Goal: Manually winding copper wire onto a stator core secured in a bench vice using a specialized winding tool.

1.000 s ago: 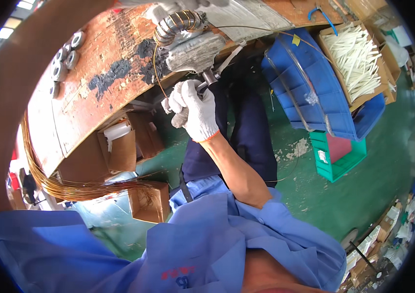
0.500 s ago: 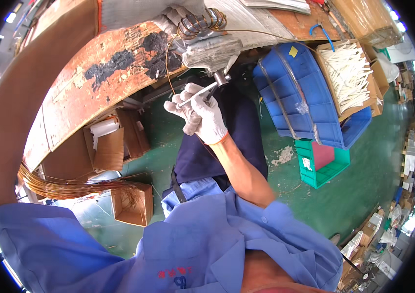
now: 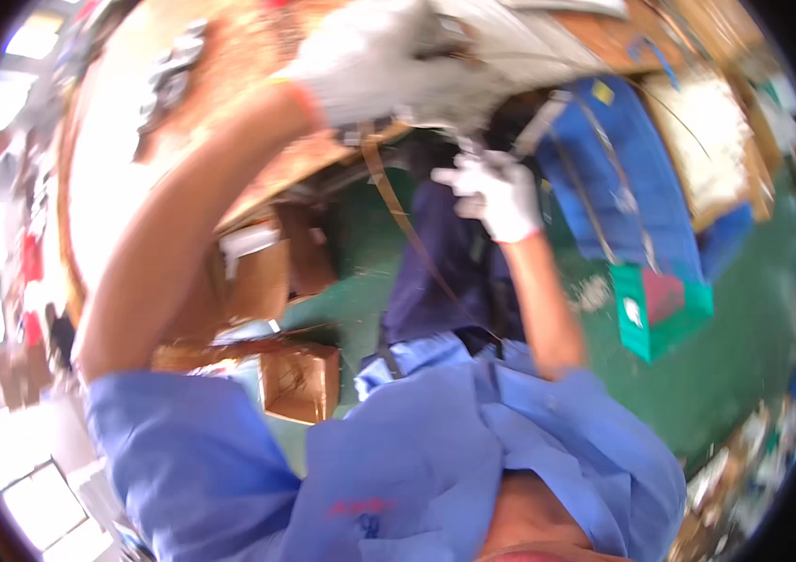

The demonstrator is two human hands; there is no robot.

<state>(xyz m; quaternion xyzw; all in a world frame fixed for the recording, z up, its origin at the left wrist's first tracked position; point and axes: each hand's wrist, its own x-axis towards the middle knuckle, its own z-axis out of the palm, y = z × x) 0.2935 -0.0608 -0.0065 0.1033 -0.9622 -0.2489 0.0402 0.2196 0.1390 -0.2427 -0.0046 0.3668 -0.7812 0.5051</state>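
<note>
The bench vise (image 3: pixel 473 103) sits at the bench's front edge, blurred by motion. My right hand (image 3: pixel 503 197), in a white glove, is just below it at the screw, fingers curled round the grey vise handle (image 3: pixel 543 122), which slants up to the right. Over the top of the vise reaches my left hand (image 3: pixel 370 61), also gloved; its fingers are smeared, so its grip cannot be made out. Close to it, a dark wire coil (image 3: pixel 449 37) shows only partly. A copper-coloured wire (image 3: pixel 398 201) hangs from the bench edge toward my lap.
To the right stand a blue crate (image 3: pixel 604 178), a carton of white sticks (image 3: pixel 702 131) and a green bin (image 3: pixel 637 323) on the floor. Under the wooden bench (image 3: pixel 229 94) are open cartons (image 3: pixel 262 281). Another small carton (image 3: pixel 300 379) lies nearer my left side.
My left forearm has swung inward, bringing the left hand large over the vise. The vise handle has turned to slant up right, with my right hand at its lower end. The whole view has shifted.
</note>
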